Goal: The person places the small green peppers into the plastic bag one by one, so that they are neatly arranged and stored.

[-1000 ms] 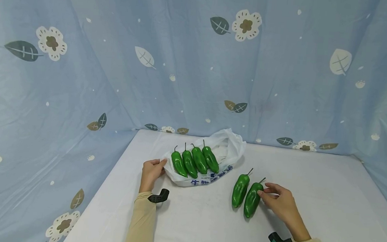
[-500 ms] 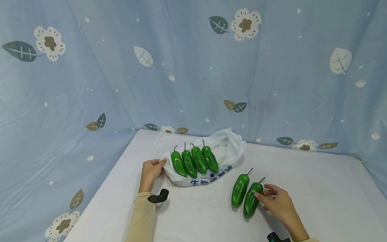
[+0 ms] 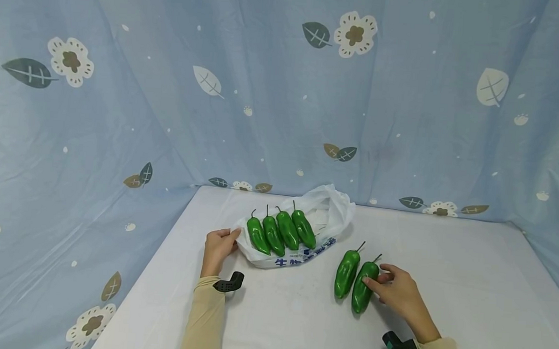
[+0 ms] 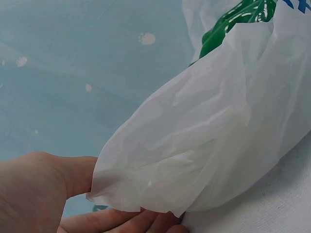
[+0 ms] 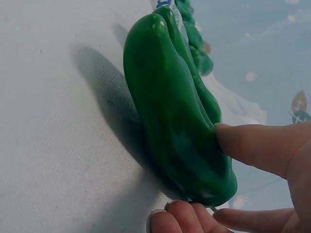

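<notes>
My left hand (image 3: pixel 218 250) pinches the left edge of a white plastic bag (image 3: pixel 340 211) with blue print; the left wrist view shows the film (image 4: pixel 160 145) between thumb and fingers. Several green peppers lie side by side on the bag, stems pointing away. To the right, two more green peppers rest on the table. My right hand (image 3: pixel 401 295) holds the nearer, right-hand pepper (image 3: pixel 362 294) near its stem end. In the right wrist view the thumb lies on that pepper (image 5: pixel 170 97), with the fingertips (image 5: pixel 182 218) curled at its other side. Beside it lies the other pepper (image 3: pixel 346 274).
A white cloth (image 3: pixel 278 326) covers the table. Blue patterned curtain (image 3: pixel 264 114) hangs behind and along both sides. A black wrist device (image 3: pixel 229 283) sits on the left sleeve, and a similar device (image 3: pixel 400 346) on the right.
My right hand has shifted slightly left, its thumb sliding further over the right-hand pepper, which has tilted a little. The left hand, bag and other peppers have stayed put.
</notes>
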### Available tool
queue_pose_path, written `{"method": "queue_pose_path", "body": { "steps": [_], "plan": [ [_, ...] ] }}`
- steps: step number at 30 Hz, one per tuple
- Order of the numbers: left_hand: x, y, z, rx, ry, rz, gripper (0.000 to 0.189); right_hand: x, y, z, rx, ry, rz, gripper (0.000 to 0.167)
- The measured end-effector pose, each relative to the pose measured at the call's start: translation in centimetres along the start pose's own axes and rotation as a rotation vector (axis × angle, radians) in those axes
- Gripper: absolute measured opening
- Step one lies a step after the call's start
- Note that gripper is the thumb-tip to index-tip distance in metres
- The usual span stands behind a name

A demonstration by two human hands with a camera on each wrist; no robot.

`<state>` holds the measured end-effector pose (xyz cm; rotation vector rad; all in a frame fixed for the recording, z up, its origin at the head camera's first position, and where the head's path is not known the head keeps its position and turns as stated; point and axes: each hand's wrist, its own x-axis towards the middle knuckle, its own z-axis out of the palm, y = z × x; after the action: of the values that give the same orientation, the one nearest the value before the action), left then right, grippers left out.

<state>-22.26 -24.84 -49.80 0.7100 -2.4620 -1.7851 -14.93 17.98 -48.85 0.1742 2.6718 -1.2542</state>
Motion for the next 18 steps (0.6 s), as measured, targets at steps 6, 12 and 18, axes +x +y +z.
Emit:
{"method": "queue_pose_path", "body": {
  "steps": [6, 12, 18],
  "plan": [
    [0.12, 0.05, 0.01, -0.003, -0.002, -0.004, 0.058, -0.03, -0.35, -0.05, -0.043, -0.01, -0.014, 0.076],
    [0.12, 0.05, 0.01, -0.009, -0.003, -0.007, 0.059, -0.11, -0.57, 0.0, -0.065, -0.011, -0.03, 0.072],
    [0.02, -0.03, 0.0, 0.0, 0.0, -0.005, 0.056, -0.09, -0.62, 0.19, -0.069, -0.014, -0.025, 0.074]
  ]
}}
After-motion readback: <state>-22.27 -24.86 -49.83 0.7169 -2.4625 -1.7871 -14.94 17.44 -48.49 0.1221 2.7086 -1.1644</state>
